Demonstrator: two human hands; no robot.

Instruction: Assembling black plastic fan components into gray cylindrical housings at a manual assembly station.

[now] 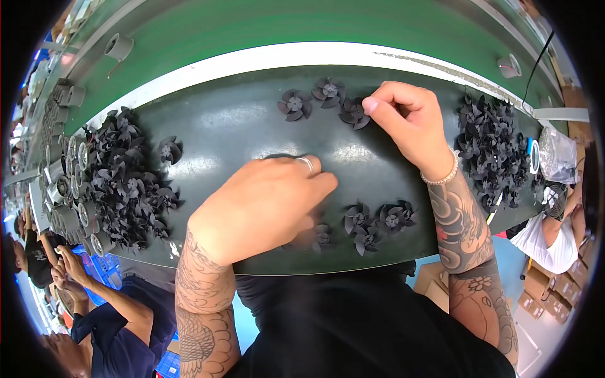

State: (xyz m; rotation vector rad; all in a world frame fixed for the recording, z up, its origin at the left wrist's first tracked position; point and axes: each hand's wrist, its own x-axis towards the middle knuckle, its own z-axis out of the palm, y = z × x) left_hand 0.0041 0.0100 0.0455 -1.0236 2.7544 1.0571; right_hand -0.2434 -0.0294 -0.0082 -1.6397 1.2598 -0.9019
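My right hand (409, 120) is closed in a pinch, thumb tip at the edge of a black fan impeller (353, 114). Whatever the pinch holds, if anything, is hidden. Beside that impeller lie a second black impeller (329, 92) and a third one (294, 105). My left hand (261, 205), with a ring on one finger, hovers over the middle of the dark table with curled fingers; what they hold cannot be seen. A slightly blurred impeller (322, 237) shows just below it, and another is partly hidden by it. Three more impellers (365, 227) form a cluster to the right.
A large heap of impellers (129, 183) covers the table's left side, next to stacked grey round housings (75, 164). Another impeller heap (491, 148) lies at right. Beyond the white rail (265, 58) runs a green conveyor belt (283, 25). Co-workers (120, 315) sit on both sides.
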